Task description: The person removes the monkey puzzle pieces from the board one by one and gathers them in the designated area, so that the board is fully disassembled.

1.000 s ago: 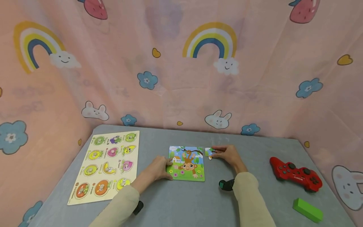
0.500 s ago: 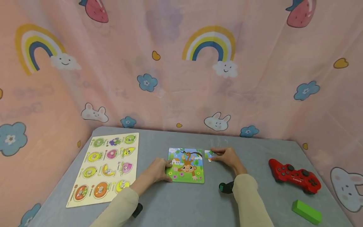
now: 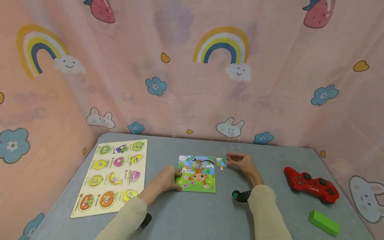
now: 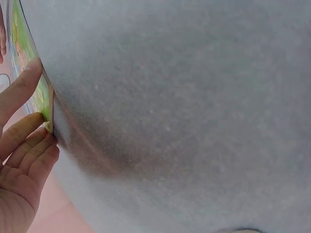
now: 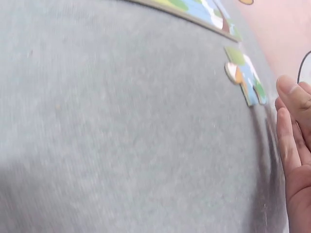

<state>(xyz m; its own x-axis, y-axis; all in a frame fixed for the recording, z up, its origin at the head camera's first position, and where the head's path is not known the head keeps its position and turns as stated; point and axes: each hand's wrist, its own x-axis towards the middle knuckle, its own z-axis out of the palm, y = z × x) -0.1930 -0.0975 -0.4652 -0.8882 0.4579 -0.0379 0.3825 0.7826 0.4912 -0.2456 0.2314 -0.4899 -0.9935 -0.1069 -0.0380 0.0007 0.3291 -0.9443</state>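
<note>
In the head view a square jigsaw puzzle (image 3: 196,173) with a hanging monkey lies flat at the table's middle. My left hand (image 3: 165,180) holds its left edge near the front corner; the left wrist view has the thumb (image 4: 30,77) and fingers (image 4: 29,141) on the puzzle's rim. Just right of the puzzle, apart from it, lies a small jigsaw piece (image 3: 221,162) in blue and green with a rounded tab. Beside that piece is my right hand (image 3: 243,164). The right wrist view shows its fingers extended, with a gap between them and the piece (image 5: 247,77).
A cream fruit peg board (image 3: 115,173) lies at the left. On the right are a red game controller (image 3: 312,185) and a green block (image 3: 324,222). Behind the grey table (image 3: 204,216) hangs a pink patterned cloth (image 3: 192,100).
My right hand has let go of the jigsaw piece and drawn slightly to the right. The piece stays beside the puzzle, and my left hand keeps its place.
</note>
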